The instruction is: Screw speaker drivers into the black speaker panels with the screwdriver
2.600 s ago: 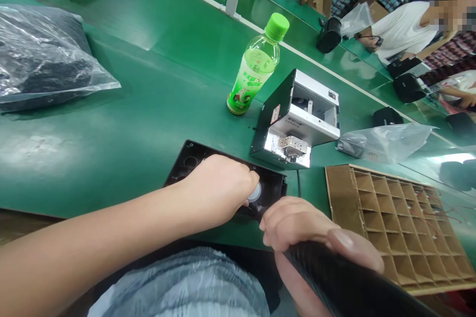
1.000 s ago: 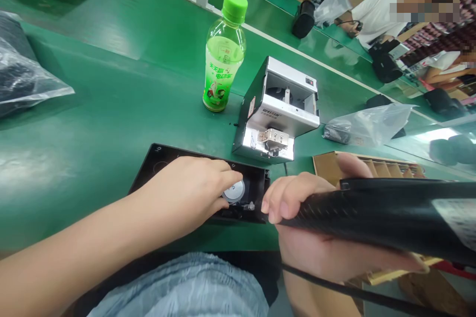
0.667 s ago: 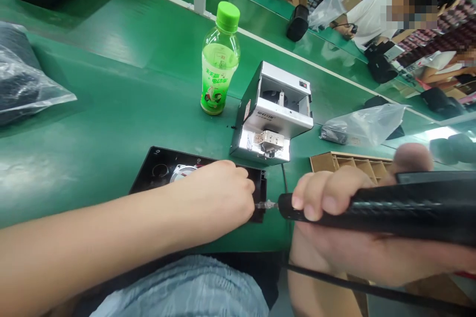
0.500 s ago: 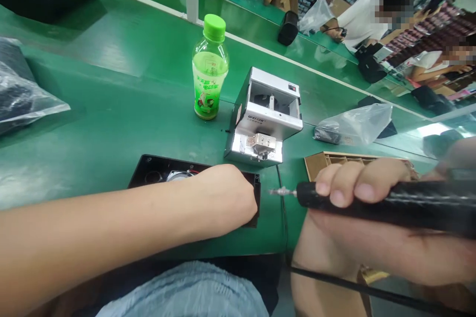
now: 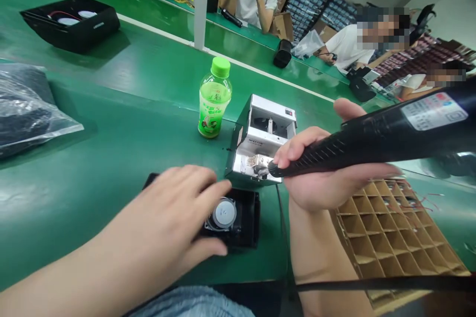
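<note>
My right hand (image 5: 320, 168) is shut around a black electric screwdriver (image 5: 372, 146), whose tip sits at the front pickup slot of a silver-and-black screw feeder (image 5: 262, 133). My left hand (image 5: 167, 213) is spread over a black plastic housing (image 5: 238, 223) on the green bench. Its fingers and thumb lie on either side of a round silver speaker (image 5: 223, 214) inside the housing. The left part of the housing is hidden under that hand. I cannot tell whether the hand grips the housing.
A green-capped drink bottle (image 5: 214, 101) stands behind the housing. A cardboard grid tray (image 5: 390, 228) lies at right, under the screwdriver's black cable. A bag of dark parts (image 5: 26, 109) lies at left. Co-workers sit beyond a white-edged far bench.
The screwdriver has swung from the housing's right edge to the feeder's slot. My left hand has shifted, uncovering the speaker. The view has tilted, bringing the cardboard tray back into sight.
</note>
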Tool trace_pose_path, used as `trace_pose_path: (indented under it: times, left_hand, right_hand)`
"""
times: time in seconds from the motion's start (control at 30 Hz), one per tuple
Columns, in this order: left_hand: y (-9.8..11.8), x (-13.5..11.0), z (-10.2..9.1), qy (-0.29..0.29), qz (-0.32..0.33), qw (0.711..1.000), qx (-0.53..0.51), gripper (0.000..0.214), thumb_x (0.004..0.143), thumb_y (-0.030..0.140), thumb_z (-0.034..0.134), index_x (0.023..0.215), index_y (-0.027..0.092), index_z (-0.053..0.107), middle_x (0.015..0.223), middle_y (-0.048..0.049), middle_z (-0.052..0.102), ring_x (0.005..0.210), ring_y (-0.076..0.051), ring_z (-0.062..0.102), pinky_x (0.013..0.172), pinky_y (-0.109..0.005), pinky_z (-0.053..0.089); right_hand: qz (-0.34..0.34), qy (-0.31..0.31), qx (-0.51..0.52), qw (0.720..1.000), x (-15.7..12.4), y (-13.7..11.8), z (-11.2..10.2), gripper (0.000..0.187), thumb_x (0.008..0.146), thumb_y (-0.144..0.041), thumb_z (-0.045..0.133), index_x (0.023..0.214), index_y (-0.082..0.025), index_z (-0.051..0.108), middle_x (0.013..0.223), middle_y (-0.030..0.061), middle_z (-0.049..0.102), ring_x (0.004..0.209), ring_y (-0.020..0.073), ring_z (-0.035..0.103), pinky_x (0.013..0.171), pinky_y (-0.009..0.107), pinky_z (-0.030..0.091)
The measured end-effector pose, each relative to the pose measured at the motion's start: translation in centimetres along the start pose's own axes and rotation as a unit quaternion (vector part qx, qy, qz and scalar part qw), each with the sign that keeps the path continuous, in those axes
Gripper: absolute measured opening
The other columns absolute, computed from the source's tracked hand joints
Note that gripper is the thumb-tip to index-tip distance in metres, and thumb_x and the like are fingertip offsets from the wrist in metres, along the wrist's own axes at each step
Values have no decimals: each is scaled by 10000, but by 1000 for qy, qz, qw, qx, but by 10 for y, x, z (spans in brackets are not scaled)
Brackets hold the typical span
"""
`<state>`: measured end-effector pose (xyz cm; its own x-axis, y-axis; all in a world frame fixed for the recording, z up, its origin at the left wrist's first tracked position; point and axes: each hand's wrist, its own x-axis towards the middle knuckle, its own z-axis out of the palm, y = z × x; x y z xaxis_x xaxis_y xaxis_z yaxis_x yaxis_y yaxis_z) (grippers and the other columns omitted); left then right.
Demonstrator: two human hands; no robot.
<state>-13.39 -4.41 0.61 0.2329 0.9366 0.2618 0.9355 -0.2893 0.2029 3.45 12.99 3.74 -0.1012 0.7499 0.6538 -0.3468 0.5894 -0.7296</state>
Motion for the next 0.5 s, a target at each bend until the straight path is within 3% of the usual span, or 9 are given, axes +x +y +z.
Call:
trace_pose_path:
  times: [0.03,0.1,0.27,0.4,0.5]
  left_hand:
    - [-7,-15,2,25,-22,999,41,985,765,560,958,1577,177,551,1558,-256,647,1356,-482,670,1048,-637,577]
    - [-19,-40,10,26,-44,996,69,1260,663,529,1008,1696,174,379,1652,-291,557,1453,-535,588,1138,-718,506]
    - [-17,-59,22,-19,-56,998,5,1135,629,399,1016,1619,188,502,1491,-190,710,1315,-458,688,1090,-625,564]
    - [-5,-53,18,-17,-34,999,-28,1079,645,416,1032,1591,184,569,1519,-170,715,1328,-426,698,1129,-591,550]
    - [-1,-50,16,-18,-18,999,-42,983,775,482,975,1621,212,552,1595,-148,674,1431,-399,649,1243,-591,446]
  right_hand:
    - [2,5,-3,1000,0,0,-1,742,983,-903,380,1231,-257,646,537,-83,569,314,151,466,308,278,391]
    - [5,16,-6,1000,0,-2,-2,751,990,-897,376,1244,-250,660,538,-80,565,311,148,458,304,274,384]
    - [82,-5,15,997,-10,-8,-6,769,961,-912,442,1300,-265,684,540,-76,595,318,161,473,298,279,394]
    - [116,18,60,991,-19,-34,-11,585,893,-814,716,1236,-341,756,593,-58,693,387,178,553,416,320,518]
    - [146,-3,61,987,-26,-62,-14,433,928,-736,738,1179,-388,790,609,-44,712,430,187,579,486,348,551]
